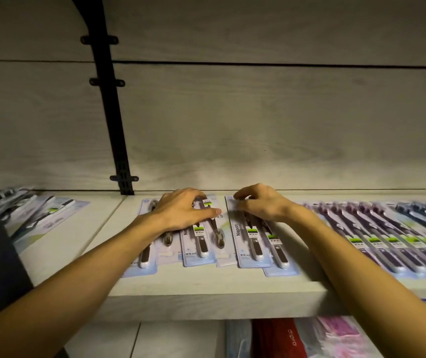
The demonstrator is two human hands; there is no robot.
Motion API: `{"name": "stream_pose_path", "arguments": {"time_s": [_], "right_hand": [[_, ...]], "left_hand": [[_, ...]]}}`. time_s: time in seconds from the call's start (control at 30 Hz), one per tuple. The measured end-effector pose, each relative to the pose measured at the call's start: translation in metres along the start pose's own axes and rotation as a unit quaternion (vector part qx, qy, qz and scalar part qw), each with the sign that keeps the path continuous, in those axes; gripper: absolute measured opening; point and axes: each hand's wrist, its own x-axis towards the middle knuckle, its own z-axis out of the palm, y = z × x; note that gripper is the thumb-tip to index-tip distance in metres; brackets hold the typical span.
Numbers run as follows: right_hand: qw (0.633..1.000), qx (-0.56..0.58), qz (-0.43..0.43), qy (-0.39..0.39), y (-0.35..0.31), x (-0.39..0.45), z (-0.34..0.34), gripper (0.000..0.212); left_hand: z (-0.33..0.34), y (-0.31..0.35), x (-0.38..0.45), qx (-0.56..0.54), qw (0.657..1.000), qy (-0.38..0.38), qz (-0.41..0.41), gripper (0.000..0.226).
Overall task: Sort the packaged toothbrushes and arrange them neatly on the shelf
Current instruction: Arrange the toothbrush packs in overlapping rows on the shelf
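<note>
Pale wooden shelf carries the black toothbrush packs flat and overlapping at centre, where left hand presses down with flattened fingers and right hand curls fingertips onto pack tops, apparently squaring them beside the purple row.

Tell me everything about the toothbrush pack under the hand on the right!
The pack under the right hand is a long, flat card of pale blue with a clear plastic cover. The word Niepoth runs along its left edge. A toothbrush with a dark handle and a white end lies inside, with a green and white label. The pack lies flat on the pale wooden shelf, overlapping the next pack on its right. The hand's curled fingers rest on its far end.
</note>
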Motion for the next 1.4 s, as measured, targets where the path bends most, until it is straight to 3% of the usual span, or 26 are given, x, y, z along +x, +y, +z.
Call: {"name": "stream_pose_path", "arguments": {"time_s": [0.13, 0.23, 0.3, 0.53, 0.67, 0.77, 0.83, 1.0, 1.1, 1.2, 1.27, 1.37, 1.4], "right_hand": [[0.999, -0.022, -0.013, 0.033, 0.002, 0.001, 0.000, 0.026], [0.999, -0.039, -0.016, 0.035, 0.004, 0.001, -0.001, 0.025], [0.998, -0.045, -0.022, 0.035, 0.004, 0.000, -0.003, 0.026], [0.999, -0.030, -0.035, 0.022, -0.001, -0.004, -0.011, 0.027], [0.996, 0.085, -0.006, 0.002, 0.002, -0.008, -0.015, 0.036], [0.983, 0.178, 0.041, 0.003, 0.003, -0.009, -0.020, 0.032], [0.966, 0.244, 0.081, 0.015, 0.005, -0.010, -0.027, 0.027], [0.896, 0.424, 0.128, 0.040, 0.019, -0.014, -0.045, 0.039], [0.858, 0.496, 0.129, 0.038, 0.024, -0.014, -0.051, 0.039], [0.858, 0.495, 0.129, 0.032, 0.028, -0.013, -0.052, 0.036], [0.884, 0.446, 0.131, 0.042, 0.026, -0.011, -0.050, 0.037], [0.933, 0.328, 0.119, 0.084, 0.018, -0.009, -0.039, 0.034], [0.951, 0.281, 0.103, 0.082, 0.015, -0.008, -0.034, 0.032]], "left_hand": [[0.002, 0.007, 0.007, 0.056, 0.995, 0.041, -0.070, 0.068], [0.005, 0.016, 0.011, 0.144, 0.984, 0.083, -0.067, 0.068], [0.005, 0.019, 0.014, 0.147, 0.983, 0.086, -0.072, 0.060], [-0.002, 0.019, 0.014, -0.010, 0.981, 0.163, -0.104, 0.044], [-0.023, 0.030, 0.018, -0.177, 0.956, 0.207, -0.109, 0.028], [-0.037, 0.046, 0.023, -0.355, 0.918, 0.168, -0.056, 0.012], [-0.048, 0.056, 0.026, -0.388, 0.910, 0.147, 0.012, 0.018], [-0.058, 0.072, 0.016, -0.307, 0.933, -0.030, 0.186, 0.041], [-0.037, 0.068, 0.005, -0.240, 0.941, -0.110, 0.211, 0.039], [-0.014, 0.055, 0.002, -0.171, 0.950, -0.158, 0.206, 0.031], [-0.005, 0.046, 0.002, -0.163, 0.961, -0.123, 0.185, 0.032], [0.002, 0.033, 0.007, -0.088, 0.984, 0.028, 0.154, 0.023], [0.004, 0.030, 0.008, -0.052, 0.988, 0.062, 0.130, 0.029]]}}
